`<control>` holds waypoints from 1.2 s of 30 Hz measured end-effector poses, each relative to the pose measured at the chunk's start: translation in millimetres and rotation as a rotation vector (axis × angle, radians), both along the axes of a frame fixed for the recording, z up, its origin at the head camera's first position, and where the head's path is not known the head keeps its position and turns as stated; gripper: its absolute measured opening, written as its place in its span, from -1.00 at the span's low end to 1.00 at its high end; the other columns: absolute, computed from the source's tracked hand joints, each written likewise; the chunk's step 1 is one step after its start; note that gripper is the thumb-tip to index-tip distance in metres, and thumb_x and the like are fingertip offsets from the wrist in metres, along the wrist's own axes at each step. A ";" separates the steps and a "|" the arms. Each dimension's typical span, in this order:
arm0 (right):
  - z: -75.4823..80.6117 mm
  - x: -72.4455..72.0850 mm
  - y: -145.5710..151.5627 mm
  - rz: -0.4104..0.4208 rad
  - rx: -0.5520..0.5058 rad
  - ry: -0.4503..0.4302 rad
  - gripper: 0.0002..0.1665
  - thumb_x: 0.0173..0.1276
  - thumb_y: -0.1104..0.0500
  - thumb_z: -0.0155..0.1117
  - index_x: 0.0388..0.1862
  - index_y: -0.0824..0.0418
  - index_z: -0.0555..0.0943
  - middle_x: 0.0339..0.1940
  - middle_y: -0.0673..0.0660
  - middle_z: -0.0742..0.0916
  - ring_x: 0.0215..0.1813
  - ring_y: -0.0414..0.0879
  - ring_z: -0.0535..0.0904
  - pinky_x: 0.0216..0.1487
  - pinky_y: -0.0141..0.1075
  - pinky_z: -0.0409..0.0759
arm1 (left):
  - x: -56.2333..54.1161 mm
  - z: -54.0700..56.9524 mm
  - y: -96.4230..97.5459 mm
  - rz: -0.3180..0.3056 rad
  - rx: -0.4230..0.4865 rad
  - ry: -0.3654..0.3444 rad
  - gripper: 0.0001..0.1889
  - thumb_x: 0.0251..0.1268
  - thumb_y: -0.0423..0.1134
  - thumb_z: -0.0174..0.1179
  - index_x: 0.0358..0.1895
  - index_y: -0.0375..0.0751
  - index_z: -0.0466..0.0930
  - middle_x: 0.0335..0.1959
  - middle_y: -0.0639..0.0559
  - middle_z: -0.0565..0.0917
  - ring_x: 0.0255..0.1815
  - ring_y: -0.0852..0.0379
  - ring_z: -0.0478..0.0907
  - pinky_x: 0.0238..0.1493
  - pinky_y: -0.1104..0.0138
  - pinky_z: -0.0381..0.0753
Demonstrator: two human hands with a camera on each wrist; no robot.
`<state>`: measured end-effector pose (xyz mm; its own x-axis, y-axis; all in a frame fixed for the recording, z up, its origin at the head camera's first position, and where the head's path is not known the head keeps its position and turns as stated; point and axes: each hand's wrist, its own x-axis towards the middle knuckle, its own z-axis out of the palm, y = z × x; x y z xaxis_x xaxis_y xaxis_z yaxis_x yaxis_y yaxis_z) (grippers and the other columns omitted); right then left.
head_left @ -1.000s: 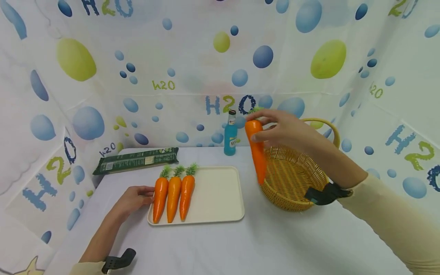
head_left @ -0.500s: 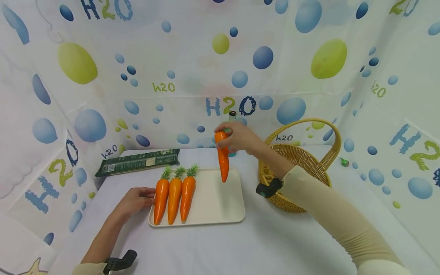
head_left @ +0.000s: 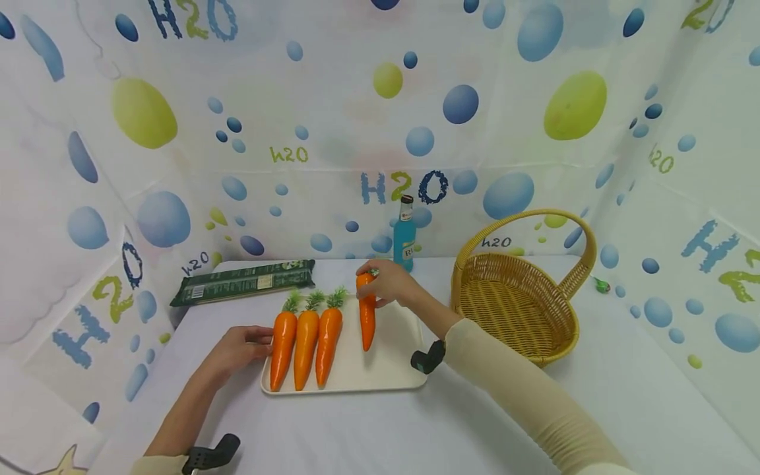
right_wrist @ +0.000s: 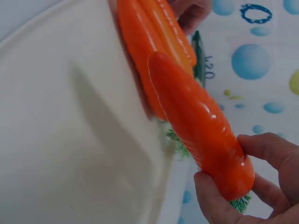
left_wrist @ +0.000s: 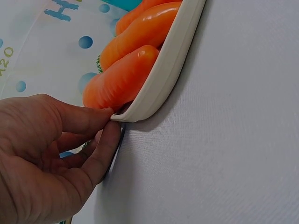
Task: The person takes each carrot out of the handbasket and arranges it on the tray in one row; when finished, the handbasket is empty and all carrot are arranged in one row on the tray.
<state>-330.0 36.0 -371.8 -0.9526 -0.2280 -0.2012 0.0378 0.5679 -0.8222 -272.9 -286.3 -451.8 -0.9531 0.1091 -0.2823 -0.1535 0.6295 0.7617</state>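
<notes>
Three orange carrots with green tops, the left carrot (head_left: 283, 349), the middle carrot (head_left: 305, 349) and the right carrot (head_left: 328, 346), lie side by side on the left half of a cream tray (head_left: 386, 376). My left hand (head_left: 236, 349) pinches the tray's left rim between thumb and finger, as the left wrist view shows. My right hand (head_left: 388, 284) grips another carrot (right_wrist: 196, 126) near its leafy end. That carrot hangs tip down over the tray's right half, and in the right wrist view its shadow falls on the tray, apart from it.
A yellow wicker basket (head_left: 570, 330) with a tall handle stands right of the tray. Behind the tray is a blue bottle (head_left: 404, 241), and a long green package (head_left: 246, 282) lies at the back left. A small green item (head_left: 602, 285) rests at the far right.
My right hand has carried its carrot left from above the basket and lowered it over the tray. The left hand keeps its place at the tray's left rim.
</notes>
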 end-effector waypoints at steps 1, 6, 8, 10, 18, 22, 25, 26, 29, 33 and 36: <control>-3.8 0.9 -2.4 -0.001 0.002 -0.007 -0.50 0.21 0.23 0.49 0.15 0.11 0.60 -0.07 0.15 0.61 -0.17 0.03 0.64 -0.31 -0.20 0.72 | -0.3 0.1 0.3 0.003 0.001 -0.001 -0.52 0.24 -0.35 0.24 0.23 -0.44 0.50 0.01 -0.24 0.64 0.00 -0.11 0.55 0.13 -0.07 0.52; -22.4 4.3 -12.6 -0.013 0.034 -0.031 -0.52 0.19 0.21 0.50 0.12 0.08 0.62 -0.05 0.11 0.62 -0.20 0.00 0.63 -0.31 -0.20 0.72 | -1.3 0.9 2.1 0.000 0.000 -0.001 -0.51 0.23 -0.33 0.26 0.23 -0.43 0.50 0.01 -0.24 0.64 0.00 -0.11 0.55 0.13 -0.06 0.52; -29.5 5.5 -16.0 -0.017 0.056 -0.030 -0.52 0.18 0.20 0.51 0.10 0.07 0.62 -0.05 0.10 0.61 -0.22 -0.01 0.62 -0.31 -0.20 0.72 | -1.6 1.4 2.4 -0.003 -0.002 0.001 -0.51 0.23 -0.33 0.25 0.23 -0.43 0.50 0.01 -0.24 0.64 0.01 -0.12 0.55 0.13 -0.07 0.52; -36.0 6.7 -19.3 -0.013 0.082 -0.015 -0.53 0.17 0.18 0.52 0.08 0.06 0.63 -0.04 0.10 0.61 -0.23 -0.02 0.60 -0.32 -0.22 0.71 | -1.4 1.9 2.3 -0.003 -0.003 0.001 -0.51 0.23 -0.34 0.25 0.23 -0.44 0.50 0.01 -0.25 0.64 0.01 -0.13 0.55 0.14 -0.08 0.51; -55.1 11.0 -30.3 0.012 0.175 0.061 -0.50 0.12 0.05 0.54 0.07 0.03 0.66 0.01 0.06 0.63 -0.28 -0.08 0.55 -0.40 -0.34 0.61 | -0.3 3.4 0.5 -0.003 0.014 0.000 -0.52 0.24 -0.36 0.23 0.24 -0.43 0.49 0.00 -0.22 0.64 0.01 -0.11 0.54 0.16 -0.11 0.48; -57.6 12.6 -33.8 0.026 0.200 0.077 -0.49 0.15 0.04 0.52 0.10 0.04 0.66 0.08 0.08 0.65 -0.28 -0.09 0.55 -0.39 -0.37 0.59 | -0.5 2.5 0.0 -0.004 0.022 0.005 -0.52 0.25 -0.35 0.24 0.24 -0.44 0.49 -0.01 -0.21 0.64 -0.01 -0.09 0.55 0.15 -0.10 0.49; -59.2 13.6 -35.9 0.033 0.223 0.081 -0.49 0.17 0.04 0.51 0.12 0.03 0.66 0.14 0.09 0.64 -0.32 -0.09 0.55 -0.41 -0.38 0.58 | -0.4 2.0 -0.2 -0.005 0.023 0.005 -0.51 0.25 -0.35 0.24 0.24 -0.44 0.49 0.00 -0.22 0.64 0.00 -0.11 0.55 0.15 -0.09 0.49; -60.5 13.5 -36.6 0.036 0.238 0.089 -0.50 0.17 0.03 0.50 0.12 0.02 0.66 0.17 0.08 0.63 -0.27 -0.09 0.55 -0.35 -0.36 0.59 | -0.4 1.8 -0.4 -0.006 0.022 0.005 -0.51 0.25 -0.36 0.24 0.24 -0.45 0.48 0.01 -0.23 0.64 0.01 -0.11 0.55 0.15 -0.10 0.49; -63.4 13.5 -38.9 0.045 0.276 0.108 -0.52 0.17 0.01 0.50 0.09 0.00 0.67 0.22 0.07 0.62 -0.12 -0.07 0.58 -0.11 -0.27 0.62 | -0.8 0.8 -1.2 -0.008 0.018 0.003 -0.51 0.24 -0.35 0.24 0.25 -0.44 0.49 0.00 -0.23 0.64 0.00 -0.11 0.55 0.14 -0.08 0.51; -63.3 15.4 -40.8 0.051 0.307 0.125 -0.53 0.16 -0.01 0.51 0.08 -0.01 0.68 0.24 0.05 0.62 0.07 -0.05 0.53 0.14 -0.18 0.54 | -1.5 -1.2 -2.5 -0.007 0.016 0.001 -0.51 0.24 -0.35 0.25 0.24 -0.44 0.49 -0.02 -0.21 0.64 -0.03 -0.08 0.55 0.11 -0.04 0.55; -61.8 17.3 -41.4 0.048 0.308 0.122 -0.52 0.16 -0.01 0.51 0.08 0.00 0.68 0.24 0.06 0.62 0.06 -0.05 0.53 0.13 -0.18 0.54 | -1.4 -2.3 -2.8 -0.006 0.016 0.001 -0.50 0.23 -0.35 0.26 0.24 -0.44 0.49 -0.02 -0.20 0.64 -0.03 -0.08 0.55 0.10 -0.03 0.55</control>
<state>-312.7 -5.4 -433.7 -0.9635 -0.2198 -0.1525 -0.0836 0.7889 -0.6088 -274.2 -289.0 -454.1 -0.9528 0.1192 -0.2794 -0.1491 0.6179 0.7720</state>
